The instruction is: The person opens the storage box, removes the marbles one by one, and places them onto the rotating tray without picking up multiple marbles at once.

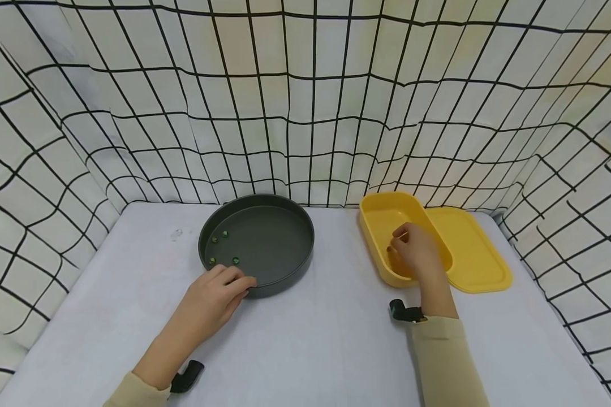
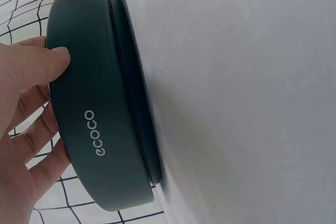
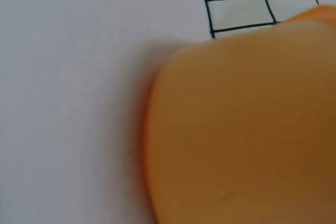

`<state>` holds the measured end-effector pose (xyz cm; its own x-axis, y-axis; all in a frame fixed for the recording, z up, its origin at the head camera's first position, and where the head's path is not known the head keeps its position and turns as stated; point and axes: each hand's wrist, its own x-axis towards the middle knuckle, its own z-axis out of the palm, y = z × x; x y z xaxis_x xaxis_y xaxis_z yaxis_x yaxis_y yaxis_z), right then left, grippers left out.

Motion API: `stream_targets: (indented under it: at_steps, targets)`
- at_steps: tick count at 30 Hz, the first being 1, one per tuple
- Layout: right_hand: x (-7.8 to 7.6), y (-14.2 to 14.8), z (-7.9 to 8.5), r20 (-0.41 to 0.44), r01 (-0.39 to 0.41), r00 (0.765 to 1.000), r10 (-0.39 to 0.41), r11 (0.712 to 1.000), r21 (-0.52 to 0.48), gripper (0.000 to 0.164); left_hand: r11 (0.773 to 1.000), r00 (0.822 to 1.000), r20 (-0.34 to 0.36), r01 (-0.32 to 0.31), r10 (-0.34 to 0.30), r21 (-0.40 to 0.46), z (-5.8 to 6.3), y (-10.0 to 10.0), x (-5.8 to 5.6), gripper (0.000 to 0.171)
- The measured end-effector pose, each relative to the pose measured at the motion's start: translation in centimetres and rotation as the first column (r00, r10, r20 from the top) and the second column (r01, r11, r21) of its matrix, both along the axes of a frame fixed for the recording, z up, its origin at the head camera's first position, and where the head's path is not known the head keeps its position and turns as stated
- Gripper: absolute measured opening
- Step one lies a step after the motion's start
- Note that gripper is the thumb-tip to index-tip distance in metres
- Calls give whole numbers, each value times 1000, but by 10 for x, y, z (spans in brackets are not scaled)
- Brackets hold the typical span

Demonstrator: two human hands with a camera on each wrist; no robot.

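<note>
My left hand [image 1: 211, 299] holds the near-left rim of a round dark green tray [image 1: 270, 237]. In the left wrist view the thumb [image 2: 60, 59] presses its outer wall, marked "ecoco", and the fingers reach over the rim. Several small green pieces [image 1: 236, 260] lie in the tray's left part. At the right, my right hand [image 1: 414, 249] reaches down into a yellow box [image 1: 382, 209], fingers bent and tips close together. A small brown piece [image 1: 389, 249] shows right by the fingertips; I cannot tell whether they pinch anything. In the right wrist view the box wall [image 3: 236, 129] hides this hand.
A flat yellow lid [image 1: 481, 254] lies to the right of the box, partly behind it. White cloth [image 1: 336, 316] covers the table. Black netting [image 1: 313, 96] over white sheets encloses the back and both sides. A dark wrist camera [image 1: 404, 311] juts from the right wrist.
</note>
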<state>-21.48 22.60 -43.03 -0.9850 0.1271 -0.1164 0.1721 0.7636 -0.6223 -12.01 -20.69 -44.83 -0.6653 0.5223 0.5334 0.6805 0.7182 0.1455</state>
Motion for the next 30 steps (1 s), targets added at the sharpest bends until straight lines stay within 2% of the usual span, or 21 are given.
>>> stream_targets:
  at_steps: [2, 4, 5, 6, 8, 10, 12, 14, 17, 20, 23, 26, 30]
  targets:
    - [-1, 2, 3, -109, 61, 992, -67, 996, -64, 26, 1000, 1000, -2, -1, 1, 0, 1, 0, 0, 29]
    - [-1, 3, 7, -212, 114, 965, -153, 976, -185, 27, 1000, 1000, -12, 1, -1, 6, 2, 1, -1, 30]
    - [-1, 3, 10, -252, 126, 948, -196, 955, -269, 28, 1000, 1000, -19, 2, -2, 9, 2, 1, -1, 31]
    - [-1, 3, 13, -276, 125, 931, -238, 921, -370, 30, 1000, 1000, -25, 2, -2, 11, 2, 1, -2, 31]
    - [0, 2, 19, -277, 86, 917, -287, 820, -566, 31, 1000, 999, -34, 6, -5, 16, 2, 2, -2, 32]
    - [1, 2, 26, -242, 39, 922, -304, 693, -720, 31, 1000, 999, -42, 8, -7, 18, 1, 2, -1, 33]
    - [3, 2, 32, -203, -1, 934, -294, 566, -824, 30, 1000, 999, -42, 9, -8, 19, 1, 2, -1, 34]
    - [5, 2, 37, -178, -34, 945, -273, 461, -887, 27, 1000, 999, -43, 9, -9, 20, 1, 2, -1, 35]
    - [8, 1, 43, -164, -85, 960, -228, 319, -944, 21, 1000, 999, -44, 11, -10, 21, 1, 2, 0, 35]
    - [9, -3, 47, -155, -118, 975, -159, 221, -968, 15, 1000, 999, -42, 11, -11, 19, 1, 2, -1, 35]
    - [10, -10, 48, -146, -130, 985, -89, 161, -978, 12, 1000, 999, -36, 13, -12, 16, 1, 2, -1, 33]
    - [10, -19, 48, -141, -136, 990, -32, 117, -984, 9, 1000, 999, -32, 14, -14, 16, 1, 2, -1, 32]
    - [10, -35, 45, -137, -139, 990, 32, 111, -984, 7, 1000, 999, -38, 17, -16, 20, 0, 2, -1, 34]
